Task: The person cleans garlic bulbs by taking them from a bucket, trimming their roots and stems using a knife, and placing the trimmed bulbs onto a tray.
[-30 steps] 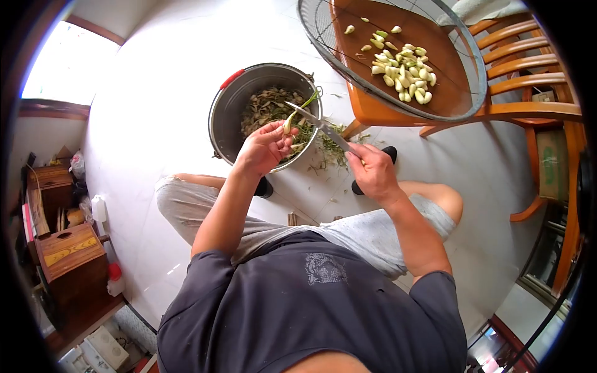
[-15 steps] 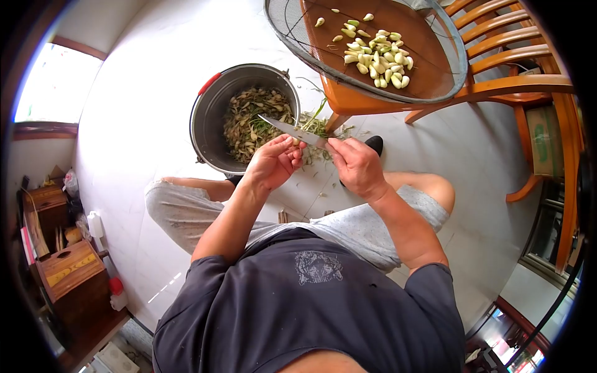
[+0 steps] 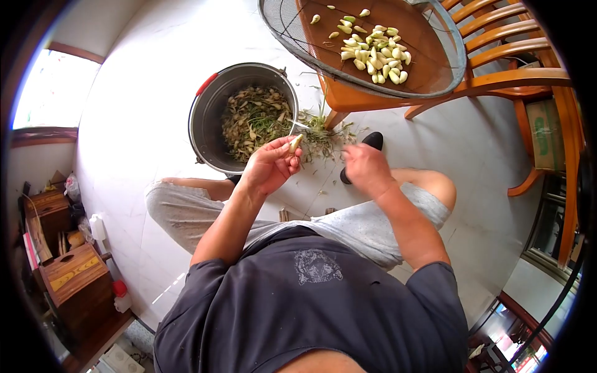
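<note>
My left hand (image 3: 268, 166) pinches a small pale bulb (image 3: 295, 143) between thumb and fingers, just beside the rim of a metal bucket (image 3: 205, 118) full of peelings and green trimmings. My right hand (image 3: 367, 169) is motion-blurred, its fingers closed round the handle of a knife. Only a faint streak of the blade (image 3: 301, 124) shows, above the bulb. On the wooden chair (image 3: 497, 81) rests a round mesh tray (image 3: 292, 37), and through it a pile of peeled bulbs (image 3: 373, 53) shows on the seat.
Green stalks and scraps (image 3: 326, 133) litter the white floor between bucket and chair leg. My black shoe (image 3: 372, 142) rests by them. Wooden boxes (image 3: 74, 273) and small bottles (image 3: 98, 225) stand at the left wall. A carton (image 3: 547, 140) sits under the chair.
The green stalk has come off the bulb. My right hand has drawn the knife away to the right, and my left hand has turned the trimmed bulb upward.
</note>
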Tool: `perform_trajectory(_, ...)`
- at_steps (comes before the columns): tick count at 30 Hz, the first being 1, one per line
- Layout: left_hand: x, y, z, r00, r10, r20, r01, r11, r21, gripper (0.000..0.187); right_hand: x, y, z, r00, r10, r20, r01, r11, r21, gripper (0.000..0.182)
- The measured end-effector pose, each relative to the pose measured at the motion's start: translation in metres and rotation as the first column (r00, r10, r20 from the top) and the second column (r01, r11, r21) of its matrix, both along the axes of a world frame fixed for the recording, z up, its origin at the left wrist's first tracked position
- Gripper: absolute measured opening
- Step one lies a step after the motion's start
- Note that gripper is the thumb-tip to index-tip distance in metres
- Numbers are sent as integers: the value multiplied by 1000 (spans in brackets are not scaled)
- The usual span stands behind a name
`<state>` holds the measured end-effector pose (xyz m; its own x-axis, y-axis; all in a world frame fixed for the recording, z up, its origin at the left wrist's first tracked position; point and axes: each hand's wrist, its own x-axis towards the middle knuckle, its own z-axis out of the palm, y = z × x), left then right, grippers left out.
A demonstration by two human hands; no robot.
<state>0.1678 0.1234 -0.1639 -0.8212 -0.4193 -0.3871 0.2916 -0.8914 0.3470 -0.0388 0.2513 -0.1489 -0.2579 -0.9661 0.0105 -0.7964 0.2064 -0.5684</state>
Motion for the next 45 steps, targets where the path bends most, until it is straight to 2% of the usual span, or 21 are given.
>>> perform_trajectory(2,4,-3,4,1000,-18,-14,17,999,-43,22,-20,10,-8,993,-76,-86,102,929,357,13)
perform_trajectory(5,3,-4,9,999,-37,6,37,998,-44,21,-22,12,7,987,-159,-28,158,907,390,18)
perform_trajectory(12,-13,-4,-2,993,51,105,-46,998,-50,17,-9,-8,7,974,-143,174,110,976,187,21)
perform_trajectory(15,-11,-10,-21,990,88,114,-73,989,-131,15,-8,-11,6,965,-145,217,115,982,149,20)
perform_trajectory(18,-10,-14,-32,993,118,25,-113,982,-151,15,-4,-13,12,941,-156,301,132,986,99,20)
perform_trajectory(20,-10,-15,-32,985,166,42,-161,981,-109,16,1,-12,18,912,-173,373,156,985,74,19)
perform_trajectory(23,-13,-14,-29,973,219,67,-215,975,-61,17,8,-11,24,903,-107,417,143,988,-57,16)
perform_trajectory(26,-20,-10,-21,963,246,112,-242,969,-52,15,14,-12,20,919,-14,393,96,977,-189,15)
perform_trajectory(29,-27,-4,-20,960,241,139,-240,970,-26,14,18,-11,13,942,9,335,77,967,-243,15)
perform_trajectory(38,-34,14,-33,977,211,23,-212,976,58,7,17,-7,13,997,72,40,-59,959,-277,26)
perform_trajectory(45,-35,16,-37,978,209,27,-211,975,70,14,20,-6,12,994,79,-70,-97,944,-314,28)
